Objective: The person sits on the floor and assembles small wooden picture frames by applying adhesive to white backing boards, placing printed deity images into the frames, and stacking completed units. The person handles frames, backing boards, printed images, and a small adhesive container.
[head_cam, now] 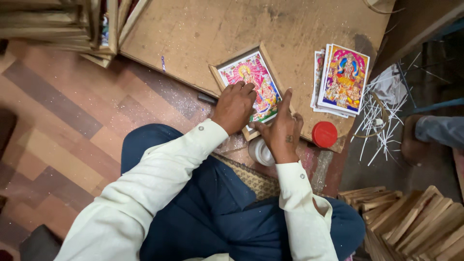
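Wood frame [216,72]: light, stiff; I'd grip its side rails.
Print [253,79]: thin paper, creases easily.
Hands: my left hand [235,107] and right hand [282,130] apart, pressing the print flat, gripping nothing.

Around your work board: prints, lid, sticks and wood.

To your right lie a stack of colourful prints [342,79], a red lid [324,134], scattered white sticks [379,118] and wooden strips [411,220]; stacked frames [58,26] sit far left.
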